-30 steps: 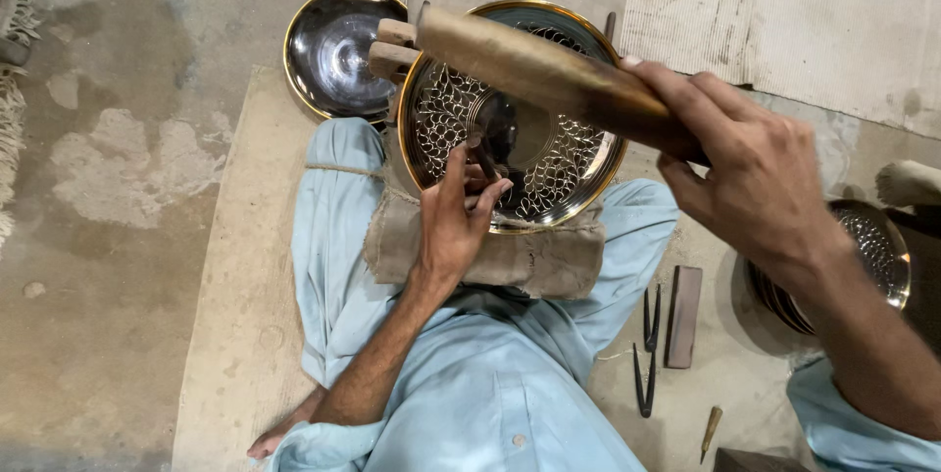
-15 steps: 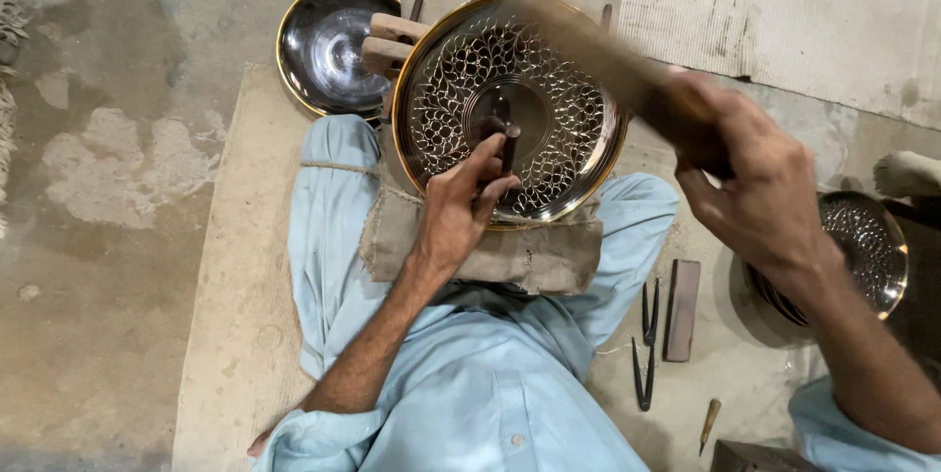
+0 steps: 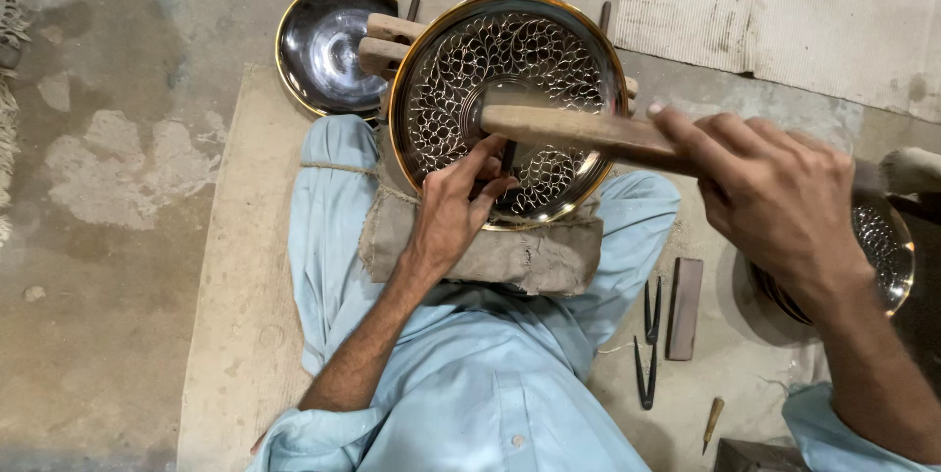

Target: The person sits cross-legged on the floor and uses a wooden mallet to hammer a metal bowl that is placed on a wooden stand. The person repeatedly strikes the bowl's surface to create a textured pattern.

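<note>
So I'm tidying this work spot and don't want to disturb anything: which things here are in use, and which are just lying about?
In use:
left hand holding a thin metal punch
right hand gripping the wooden mallet
pierced brass plate
sackcloth pad under it

Lying about:
plain dark bowl
two dark pointed tools
flat dark block
small chisel
second pierced plate
</note>
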